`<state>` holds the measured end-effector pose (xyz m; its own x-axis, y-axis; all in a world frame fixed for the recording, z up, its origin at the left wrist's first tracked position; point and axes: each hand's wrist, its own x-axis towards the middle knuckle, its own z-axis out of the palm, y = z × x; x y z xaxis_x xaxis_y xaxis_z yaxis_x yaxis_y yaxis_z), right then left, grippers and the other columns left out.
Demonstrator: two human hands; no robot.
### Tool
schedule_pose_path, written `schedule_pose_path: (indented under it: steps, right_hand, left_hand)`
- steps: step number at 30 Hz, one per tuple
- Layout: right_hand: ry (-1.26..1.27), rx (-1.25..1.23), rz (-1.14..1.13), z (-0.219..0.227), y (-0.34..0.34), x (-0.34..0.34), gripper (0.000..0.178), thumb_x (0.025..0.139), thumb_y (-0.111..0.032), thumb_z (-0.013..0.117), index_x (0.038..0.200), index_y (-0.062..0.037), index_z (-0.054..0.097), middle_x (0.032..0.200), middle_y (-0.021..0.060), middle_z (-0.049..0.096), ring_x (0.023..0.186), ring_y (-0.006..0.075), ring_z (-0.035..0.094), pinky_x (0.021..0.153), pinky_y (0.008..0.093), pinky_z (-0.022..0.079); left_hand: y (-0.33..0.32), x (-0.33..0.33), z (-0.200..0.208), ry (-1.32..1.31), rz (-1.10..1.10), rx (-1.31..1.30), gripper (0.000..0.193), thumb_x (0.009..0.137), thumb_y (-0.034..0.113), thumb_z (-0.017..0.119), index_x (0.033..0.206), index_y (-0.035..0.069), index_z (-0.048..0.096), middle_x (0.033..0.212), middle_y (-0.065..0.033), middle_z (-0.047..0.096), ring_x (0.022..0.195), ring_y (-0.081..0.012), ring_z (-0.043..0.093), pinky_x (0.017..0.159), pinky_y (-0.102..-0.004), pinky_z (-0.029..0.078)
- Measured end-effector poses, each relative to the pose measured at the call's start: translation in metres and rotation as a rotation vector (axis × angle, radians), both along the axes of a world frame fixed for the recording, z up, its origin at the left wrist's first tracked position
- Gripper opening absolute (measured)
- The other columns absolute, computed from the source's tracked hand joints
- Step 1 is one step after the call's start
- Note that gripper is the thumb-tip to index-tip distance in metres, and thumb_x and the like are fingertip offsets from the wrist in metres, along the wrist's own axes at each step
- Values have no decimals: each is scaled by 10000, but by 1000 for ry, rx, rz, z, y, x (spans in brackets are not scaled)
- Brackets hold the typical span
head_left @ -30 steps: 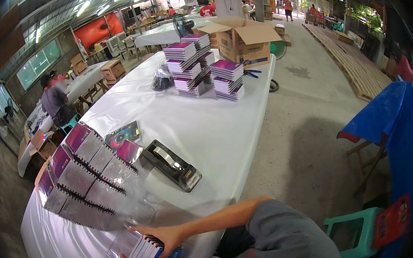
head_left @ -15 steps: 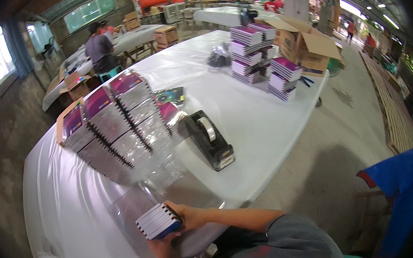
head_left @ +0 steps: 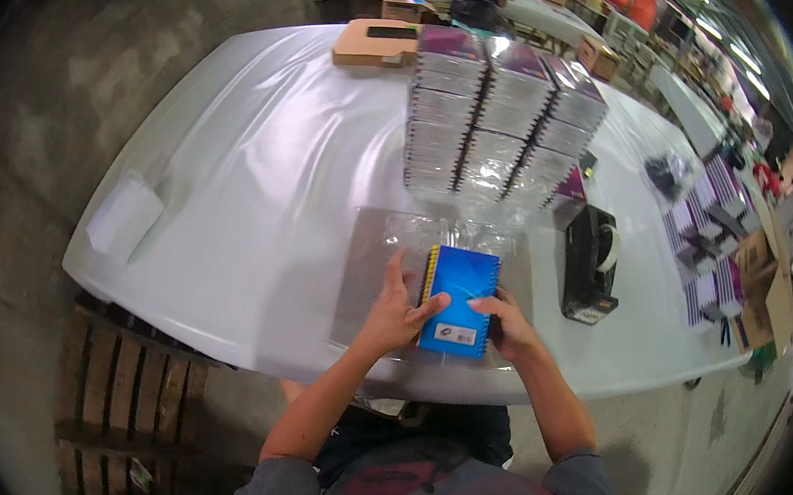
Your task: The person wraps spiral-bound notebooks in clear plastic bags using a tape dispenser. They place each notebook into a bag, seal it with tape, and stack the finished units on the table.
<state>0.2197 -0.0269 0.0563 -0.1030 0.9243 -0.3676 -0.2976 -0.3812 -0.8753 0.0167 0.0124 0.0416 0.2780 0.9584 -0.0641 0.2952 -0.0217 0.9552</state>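
A spiral-bound notebook stack [head_left: 462,278] with a blue cover facing up is between my hands, close to the table's front edge. A pale label sits low on the cover, and a yellow edge shows along the left side. My left hand [head_left: 398,313] grips the left side, thumb over the cover and index finger stretched away from it. On the opposite side my right hand [head_left: 511,327] has its thumb on the cover and its other fingers partly hidden by the edge. Beneath the notebooks lies a clear plastic sheet [head_left: 372,279].
Wrapped notebook piles [head_left: 500,114] stand just beyond the sheet. To their right is a black tape dispenser [head_left: 591,266]. A flat cardboard box [head_left: 363,46] lies at the far edge, a white stack [head_left: 125,217] at left. More notebooks [head_left: 715,207] and an open carton [head_left: 762,268] are far right.
The view has swung left, so the table now lies square ahead. The notebook stack, earlier tilted with its page edges showing, now has its blue cover up, a hand on either side.
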Motion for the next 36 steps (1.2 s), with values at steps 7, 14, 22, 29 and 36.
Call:
schedule_pose_path:
  steps: [7,14,22,29,36]
  right_hand:
    - [39,-123,-41,10,50,-6,439,736,-262,668,1070,2,561,964,108,634,842,218,636,772,350,521]
    - [-7,-205,70,-25,70,-4,457,750,-235,655,1112,16,534,1009,129,624,902,248,628,818,375,516]
    - [-68,-185,65,-14,66,-8,470,752,-236,658,1126,21,538,1009,131,638,877,248,641,793,370,530]
    - [-72,-173,59,-19,64,-5,469,732,-277,676,1100,-8,567,968,120,639,834,215,636,751,337,523]
    - [-32,-199,98,-11,64,-9,443,725,-280,676,1075,-24,587,979,119,641,828,220,637,737,337,522]
  left_hand:
    - [-6,-26,-24,900,147,181,868,858,548,504,1460,46,131,1494,-248,140,1400,-352,136,1091,-537,160]
    - [-11,-24,-46,802,212,238,824,873,529,483,1445,12,195,1513,-218,119,1417,-306,94,1107,-525,99]
    - [-6,-19,-36,861,176,244,732,828,432,605,1409,81,332,1496,-124,228,1401,-273,166,1085,-532,186]
    - [19,-37,4,41,137,73,608,747,191,722,1310,130,502,1348,-143,439,1216,-324,468,966,-424,409]
    - [41,-64,28,245,-187,78,603,746,94,686,1318,162,510,1195,-106,587,790,-193,601,717,-285,494]
